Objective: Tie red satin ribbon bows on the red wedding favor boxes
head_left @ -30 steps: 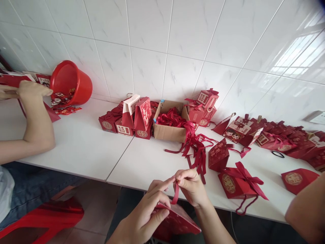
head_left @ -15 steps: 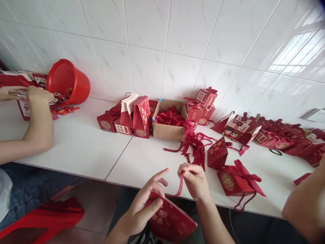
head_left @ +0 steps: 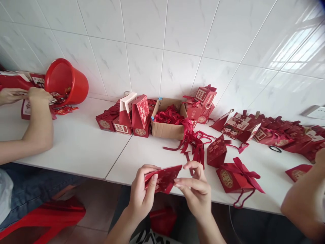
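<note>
My left hand is closed on a folded red gift box with a light printed pattern, thumb on the near face and fingers behind. The box is held tilted just off the table's front edge. At its right end, my right hand has bent fingertips on the edge of the card. Whether a ribbon is between those fingers is hidden. Beyond my right hand, dark red ribbons spill from a cardboard box. A finished-looking red box with a bow stands to the right, beside an upright red box.
Several red boxes stand left of the carton, and more line the wall at right. A red bucket lies tipped with wrapped sweets. Another person's arm is at left; a further arm is at right.
The red box has been raised and turned from below the table edge. My right hand has left the raised ribbon end and come to the box's right edge; that ribbon is out of sight.
</note>
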The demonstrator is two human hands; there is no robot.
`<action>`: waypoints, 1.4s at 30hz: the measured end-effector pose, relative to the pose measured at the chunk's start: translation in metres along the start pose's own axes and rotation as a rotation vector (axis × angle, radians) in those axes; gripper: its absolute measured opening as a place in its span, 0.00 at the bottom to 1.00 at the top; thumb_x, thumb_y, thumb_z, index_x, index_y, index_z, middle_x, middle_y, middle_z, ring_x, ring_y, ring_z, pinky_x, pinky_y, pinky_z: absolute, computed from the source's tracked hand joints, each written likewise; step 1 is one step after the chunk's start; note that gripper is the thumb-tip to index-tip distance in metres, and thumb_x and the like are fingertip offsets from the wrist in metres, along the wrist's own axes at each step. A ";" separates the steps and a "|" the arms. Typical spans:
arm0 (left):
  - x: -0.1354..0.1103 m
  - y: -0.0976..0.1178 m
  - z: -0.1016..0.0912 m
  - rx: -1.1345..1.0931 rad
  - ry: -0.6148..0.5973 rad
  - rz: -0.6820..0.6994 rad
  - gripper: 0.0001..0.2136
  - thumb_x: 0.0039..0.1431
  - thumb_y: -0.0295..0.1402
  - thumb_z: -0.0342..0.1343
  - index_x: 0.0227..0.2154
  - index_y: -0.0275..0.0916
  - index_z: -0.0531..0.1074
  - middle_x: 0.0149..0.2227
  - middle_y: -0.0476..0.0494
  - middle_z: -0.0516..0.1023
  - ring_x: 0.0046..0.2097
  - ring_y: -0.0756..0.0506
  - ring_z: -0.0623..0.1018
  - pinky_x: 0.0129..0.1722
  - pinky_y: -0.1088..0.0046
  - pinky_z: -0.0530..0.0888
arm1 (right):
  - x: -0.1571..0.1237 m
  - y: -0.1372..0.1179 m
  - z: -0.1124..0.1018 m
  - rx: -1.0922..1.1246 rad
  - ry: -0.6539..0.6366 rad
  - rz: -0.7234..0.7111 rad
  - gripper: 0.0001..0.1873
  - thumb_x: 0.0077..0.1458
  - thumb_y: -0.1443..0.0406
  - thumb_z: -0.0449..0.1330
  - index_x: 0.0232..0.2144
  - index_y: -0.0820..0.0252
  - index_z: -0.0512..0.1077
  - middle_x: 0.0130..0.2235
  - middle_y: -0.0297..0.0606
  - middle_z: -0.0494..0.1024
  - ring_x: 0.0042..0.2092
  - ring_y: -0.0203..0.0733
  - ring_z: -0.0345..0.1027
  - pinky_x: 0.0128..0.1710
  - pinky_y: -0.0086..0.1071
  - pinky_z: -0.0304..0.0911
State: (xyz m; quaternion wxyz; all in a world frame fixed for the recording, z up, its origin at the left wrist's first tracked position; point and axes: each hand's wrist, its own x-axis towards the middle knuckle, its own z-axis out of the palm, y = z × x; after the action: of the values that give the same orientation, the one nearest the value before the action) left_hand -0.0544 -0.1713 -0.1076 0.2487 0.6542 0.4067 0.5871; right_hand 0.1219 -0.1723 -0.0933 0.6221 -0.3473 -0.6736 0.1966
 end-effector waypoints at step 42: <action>0.015 -0.004 -0.057 -0.047 -0.179 -0.109 0.04 0.53 0.29 0.61 0.24 0.38 0.74 0.29 0.43 0.79 0.34 0.45 0.79 0.32 0.75 0.75 | -0.020 0.021 0.019 0.008 0.036 0.205 0.12 0.51 0.67 0.64 0.28 0.58 0.62 0.27 0.32 0.68 0.29 0.35 0.64 0.29 0.30 0.62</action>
State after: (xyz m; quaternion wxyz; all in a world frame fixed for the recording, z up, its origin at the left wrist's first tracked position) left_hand -0.1113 -0.1649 -0.0916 0.3308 0.6750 0.4041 0.5212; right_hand 0.1080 -0.1690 -0.1245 0.6119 -0.4154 -0.6226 0.2556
